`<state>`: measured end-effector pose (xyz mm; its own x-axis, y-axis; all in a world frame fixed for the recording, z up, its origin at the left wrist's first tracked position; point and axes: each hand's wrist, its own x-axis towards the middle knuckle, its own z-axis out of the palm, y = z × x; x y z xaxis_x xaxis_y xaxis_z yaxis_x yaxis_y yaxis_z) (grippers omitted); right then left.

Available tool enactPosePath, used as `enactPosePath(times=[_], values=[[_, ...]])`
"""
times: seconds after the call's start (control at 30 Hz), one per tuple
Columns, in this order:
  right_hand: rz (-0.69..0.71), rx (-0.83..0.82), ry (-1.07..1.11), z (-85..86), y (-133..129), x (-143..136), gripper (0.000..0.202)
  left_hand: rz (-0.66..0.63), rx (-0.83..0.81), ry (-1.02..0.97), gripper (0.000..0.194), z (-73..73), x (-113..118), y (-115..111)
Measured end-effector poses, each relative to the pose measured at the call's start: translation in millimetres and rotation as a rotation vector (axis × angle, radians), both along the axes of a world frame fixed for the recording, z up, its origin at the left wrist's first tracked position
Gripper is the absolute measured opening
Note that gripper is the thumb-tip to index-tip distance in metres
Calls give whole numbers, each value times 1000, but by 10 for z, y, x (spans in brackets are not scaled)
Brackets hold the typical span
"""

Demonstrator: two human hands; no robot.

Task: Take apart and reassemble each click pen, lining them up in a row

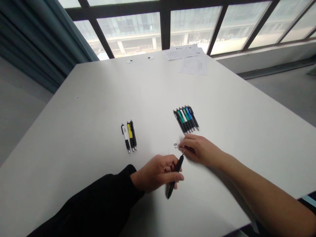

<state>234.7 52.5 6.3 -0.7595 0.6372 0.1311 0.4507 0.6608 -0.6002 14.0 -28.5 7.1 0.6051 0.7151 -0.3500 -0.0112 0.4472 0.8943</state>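
Note:
My left hand (160,173), in a black sleeve, grips a black pen (179,163) between thumb and fingers. The pen slants up to the right, and a thin bare point sticks out of its upper end. Just beyond that point, my right hand (196,148) is low over the table with its fingers pinched together; what they hold, if anything, is too small to make out. By its fingertips lie small silvery pen parts (175,144). Past the right hand, a row of several pens (186,119) in black, green, white and blue lies side by side.
To the left on the white table (103,98) lie a white pen (125,137), a yellow pen (130,135) and a black pen (133,135). Printed papers (194,65) rest at the far edge below the windows. A blue-grey curtain (46,39) hangs at the left.

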Motion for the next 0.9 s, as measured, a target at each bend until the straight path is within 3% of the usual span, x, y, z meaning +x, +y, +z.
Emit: enactPosePath(times=[0.13, 0.27, 0.37, 0.57, 0.9], values=[[-29, -46, 16, 48, -10, 9, 9, 1, 13, -5, 36, -2, -4, -3], [-109, -444, 277, 176, -30, 87, 10, -3, -5, -5, 34, -35, -17, -12], [-50, -669, 494, 220, -42, 134, 14, -9, -6, -6, 34, -46, -24, -12], [-24, -762, 620, 194, -16, 167, 15, -22, 28, 8, 32, -34, -24, 0], [-1, -790, 574, 224, -36, 131, 19, -29, 30, 27, 36, -44, -19, -4]])
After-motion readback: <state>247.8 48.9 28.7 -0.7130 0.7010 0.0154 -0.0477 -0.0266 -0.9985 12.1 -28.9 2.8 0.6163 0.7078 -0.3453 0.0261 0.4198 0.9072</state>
